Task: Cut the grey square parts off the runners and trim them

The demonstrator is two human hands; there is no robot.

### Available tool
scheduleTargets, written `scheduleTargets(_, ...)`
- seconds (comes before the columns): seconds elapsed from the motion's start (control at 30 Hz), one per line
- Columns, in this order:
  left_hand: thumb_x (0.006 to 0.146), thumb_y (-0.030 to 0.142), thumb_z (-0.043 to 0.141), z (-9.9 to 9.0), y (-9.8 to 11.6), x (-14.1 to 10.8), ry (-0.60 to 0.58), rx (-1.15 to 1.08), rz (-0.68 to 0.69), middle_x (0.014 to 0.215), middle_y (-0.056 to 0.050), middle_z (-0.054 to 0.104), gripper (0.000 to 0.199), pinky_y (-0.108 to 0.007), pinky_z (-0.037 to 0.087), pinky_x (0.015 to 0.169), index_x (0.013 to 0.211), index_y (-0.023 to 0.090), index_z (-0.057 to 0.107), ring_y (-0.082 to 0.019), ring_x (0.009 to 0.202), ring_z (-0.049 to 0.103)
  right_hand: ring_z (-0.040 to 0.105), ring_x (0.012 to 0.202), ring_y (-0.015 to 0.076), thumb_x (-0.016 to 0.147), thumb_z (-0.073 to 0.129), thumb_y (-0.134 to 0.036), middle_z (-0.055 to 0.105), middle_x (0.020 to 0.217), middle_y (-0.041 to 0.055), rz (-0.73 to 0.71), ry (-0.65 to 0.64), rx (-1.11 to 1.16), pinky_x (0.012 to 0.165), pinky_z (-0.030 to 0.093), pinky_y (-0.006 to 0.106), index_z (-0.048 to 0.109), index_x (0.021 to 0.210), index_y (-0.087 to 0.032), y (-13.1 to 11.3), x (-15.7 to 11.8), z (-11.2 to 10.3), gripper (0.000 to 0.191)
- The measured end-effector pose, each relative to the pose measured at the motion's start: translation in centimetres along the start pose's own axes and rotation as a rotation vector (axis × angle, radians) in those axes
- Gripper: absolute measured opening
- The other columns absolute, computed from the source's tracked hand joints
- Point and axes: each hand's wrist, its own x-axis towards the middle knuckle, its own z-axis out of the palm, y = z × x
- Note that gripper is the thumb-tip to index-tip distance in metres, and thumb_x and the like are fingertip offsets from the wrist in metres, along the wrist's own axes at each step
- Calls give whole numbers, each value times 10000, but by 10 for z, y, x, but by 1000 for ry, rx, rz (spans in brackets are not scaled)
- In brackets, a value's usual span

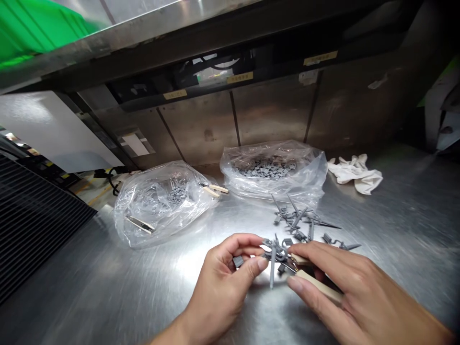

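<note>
My left hand (228, 278) is closed, its thumb and fingers pinching a grey moulded plastic sprue (273, 263) with small block-like parts and a long tapered stem. A small loose grey piece (238, 261) sits against its curled fingers. My right hand (348, 287) grips a pair of cream-handled nippers (319, 286), with the metal jaws in among the sprue's runners. Whether the jaws touch a part, I cannot tell. Just beyond my hands lies a heap of similar grey sprues (296, 220) on the metal table.
Behind the heap stands a clear plastic bag (273, 187) of small grey pieces. Another bag (161, 220) lies left, with a second pair of nippers (215, 189) and a cutter-like tool (140, 224) on it. White gloves (355, 173) rest at right. A metal wall (273, 112) closes the back.
</note>
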Motion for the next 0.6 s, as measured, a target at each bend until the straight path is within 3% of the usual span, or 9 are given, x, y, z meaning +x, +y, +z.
scheduleTargets(0.17,805,244,769,0,2,-1,-18,-15,2,858,-21,761,193,-241,466,706,982,194,714,-141,792,652,741,882,210,991,529,-377,753,1054,44,-44,19,-29,678,590,307,562,1216,-235,3,-2,3,268)
scheduleTargets(0.33,819,270,774,-2,1,-1,-44,-28,3,820,4,739,247,-235,451,699,1041,203,691,-118,747,624,712,725,164,1007,499,-311,739,942,25,-42,-55,79,592,540,283,590,1119,-228,2,0,1,167)
scheduleTargets(0.53,817,313,795,-5,-2,2,-87,-64,-48,891,13,719,342,-245,449,768,1134,232,694,-112,795,613,676,745,136,1003,512,-401,717,892,-39,202,-261,236,631,513,266,605,963,-272,2,3,-7,163)
scheduleTargets(0.6,818,322,798,-6,-3,2,-97,-84,-63,889,20,713,324,-245,443,765,1118,246,700,-107,789,606,670,760,142,1001,511,-427,714,896,-39,259,-273,260,645,507,273,608,965,-276,2,3,-8,183)
